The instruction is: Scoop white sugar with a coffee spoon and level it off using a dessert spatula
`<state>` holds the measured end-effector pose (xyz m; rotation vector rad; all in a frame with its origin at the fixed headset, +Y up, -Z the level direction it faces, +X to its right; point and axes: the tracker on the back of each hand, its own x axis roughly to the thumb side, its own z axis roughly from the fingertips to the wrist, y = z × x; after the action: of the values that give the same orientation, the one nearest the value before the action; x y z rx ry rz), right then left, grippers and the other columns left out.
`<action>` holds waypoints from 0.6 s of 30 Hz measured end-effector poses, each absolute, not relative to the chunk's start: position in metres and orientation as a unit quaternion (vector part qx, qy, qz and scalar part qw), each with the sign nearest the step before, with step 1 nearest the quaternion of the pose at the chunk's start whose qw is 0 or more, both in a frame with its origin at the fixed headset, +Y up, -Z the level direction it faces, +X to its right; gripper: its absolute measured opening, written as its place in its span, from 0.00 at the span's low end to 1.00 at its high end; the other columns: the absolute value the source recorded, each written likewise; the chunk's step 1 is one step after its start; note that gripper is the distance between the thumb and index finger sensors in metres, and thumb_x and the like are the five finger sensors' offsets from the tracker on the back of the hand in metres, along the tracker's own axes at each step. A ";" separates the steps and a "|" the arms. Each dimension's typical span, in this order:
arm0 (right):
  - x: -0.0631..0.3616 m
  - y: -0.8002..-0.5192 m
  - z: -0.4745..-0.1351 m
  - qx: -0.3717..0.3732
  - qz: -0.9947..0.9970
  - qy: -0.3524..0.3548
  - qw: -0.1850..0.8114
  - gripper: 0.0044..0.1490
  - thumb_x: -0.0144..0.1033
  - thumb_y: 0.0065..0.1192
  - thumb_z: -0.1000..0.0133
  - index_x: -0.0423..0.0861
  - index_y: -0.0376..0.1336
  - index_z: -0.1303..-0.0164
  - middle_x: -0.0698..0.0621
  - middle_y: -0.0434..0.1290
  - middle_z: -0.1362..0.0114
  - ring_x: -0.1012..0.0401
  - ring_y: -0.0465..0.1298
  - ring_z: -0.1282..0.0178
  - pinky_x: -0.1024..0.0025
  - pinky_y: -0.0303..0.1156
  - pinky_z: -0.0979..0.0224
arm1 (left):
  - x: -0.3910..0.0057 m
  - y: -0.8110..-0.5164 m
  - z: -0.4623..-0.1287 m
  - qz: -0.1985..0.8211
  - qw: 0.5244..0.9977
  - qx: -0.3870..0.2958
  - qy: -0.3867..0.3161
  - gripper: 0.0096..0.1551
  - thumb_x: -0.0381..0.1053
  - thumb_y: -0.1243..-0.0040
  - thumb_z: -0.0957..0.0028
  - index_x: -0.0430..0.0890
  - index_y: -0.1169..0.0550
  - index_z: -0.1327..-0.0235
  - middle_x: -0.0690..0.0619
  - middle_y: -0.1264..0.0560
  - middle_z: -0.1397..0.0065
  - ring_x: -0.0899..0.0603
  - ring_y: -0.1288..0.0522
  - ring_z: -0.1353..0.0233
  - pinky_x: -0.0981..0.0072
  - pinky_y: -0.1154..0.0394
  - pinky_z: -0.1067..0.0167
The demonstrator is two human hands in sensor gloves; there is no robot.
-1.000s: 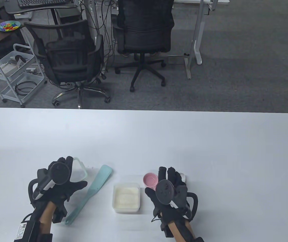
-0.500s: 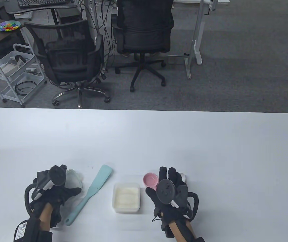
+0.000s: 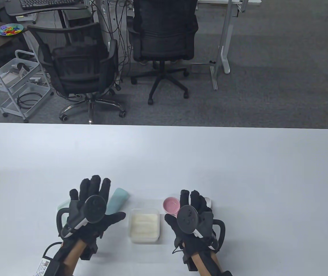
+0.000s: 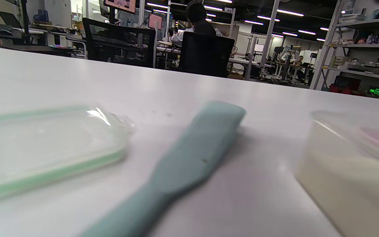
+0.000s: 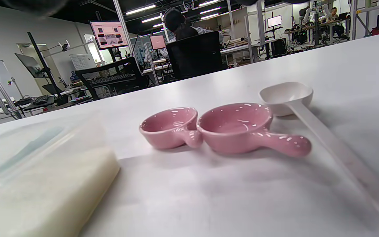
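Note:
A clear container of white sugar (image 3: 144, 225) stands open between my hands; it also shows in the left wrist view (image 4: 350, 184) and the right wrist view (image 5: 38, 184). The teal dessert spatula (image 3: 119, 197) lies to its left, mostly hidden under my left hand (image 3: 95, 198), which is spread open above it; the left wrist view shows its blade (image 4: 196, 154) flat on the table. The white coffee spoon (image 5: 286, 95) lies on the table, its bowl (image 3: 208, 201) peeking out past my right hand (image 3: 194, 207), which is open and holds nothing.
The container's green-rimmed lid (image 4: 44, 148) lies flat left of the spatula, its corner showing by my left hand (image 3: 61, 204). Two pink handled dishes (image 5: 171, 126) (image 5: 239, 126) sit between sugar container and spoon. Office chairs stand beyond the table's far edge.
My left hand has let go of the lid at the left and moved right, now spread over the spatula. The right hand has not moved.

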<state>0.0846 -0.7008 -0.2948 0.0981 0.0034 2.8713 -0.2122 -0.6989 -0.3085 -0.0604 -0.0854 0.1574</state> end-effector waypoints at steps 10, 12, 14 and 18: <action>0.077 -0.704 -0.293 0.046 0.992 0.008 0.122 0.65 0.66 0.54 0.48 0.42 0.35 0.13 0.30 0.36 0.10 0.33 0.45 0.13 0.28 0.48 0.20 | -0.180 -0.709 -0.311 0.062 0.994 -0.063 -0.064 0.70 0.85 0.46 0.67 0.62 0.64 0.19 0.50 0.69 0.12 0.29 0.64 0.11 0.23 0.61 0.25; 0.078 -0.700 -0.293 0.046 0.991 0.002 0.128 0.65 0.66 0.54 0.48 0.42 0.35 0.13 0.30 0.36 0.10 0.33 0.45 0.13 0.28 0.48 0.20 | -0.182 -0.709 -0.311 0.055 0.995 -0.063 -0.062 0.70 0.85 0.46 0.67 0.62 0.64 0.19 0.50 0.69 0.12 0.29 0.64 0.11 0.22 0.61 0.25; 0.081 -0.693 -0.292 0.038 0.992 -0.014 0.120 0.64 0.65 0.56 0.47 0.43 0.35 0.13 0.31 0.36 0.10 0.34 0.45 0.12 0.28 0.48 0.19 | -0.183 -0.709 -0.311 0.054 0.995 -0.062 -0.060 0.70 0.85 0.47 0.67 0.62 0.64 0.19 0.50 0.69 0.12 0.29 0.64 0.11 0.22 0.61 0.25; 0.109 -0.673 -0.292 -0.054 0.994 -0.062 0.071 0.63 0.63 0.57 0.46 0.44 0.36 0.12 0.34 0.42 0.09 0.38 0.54 0.13 0.33 0.52 0.18 | -0.188 -0.710 -0.312 0.060 0.995 -0.065 -0.055 0.70 0.85 0.47 0.66 0.62 0.64 0.19 0.50 0.69 0.12 0.29 0.64 0.11 0.22 0.61 0.25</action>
<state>0.1089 -0.6729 -0.2916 -0.1626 -0.1875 2.9889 -0.1879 -0.7105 -0.3116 -0.1308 -0.1108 0.1204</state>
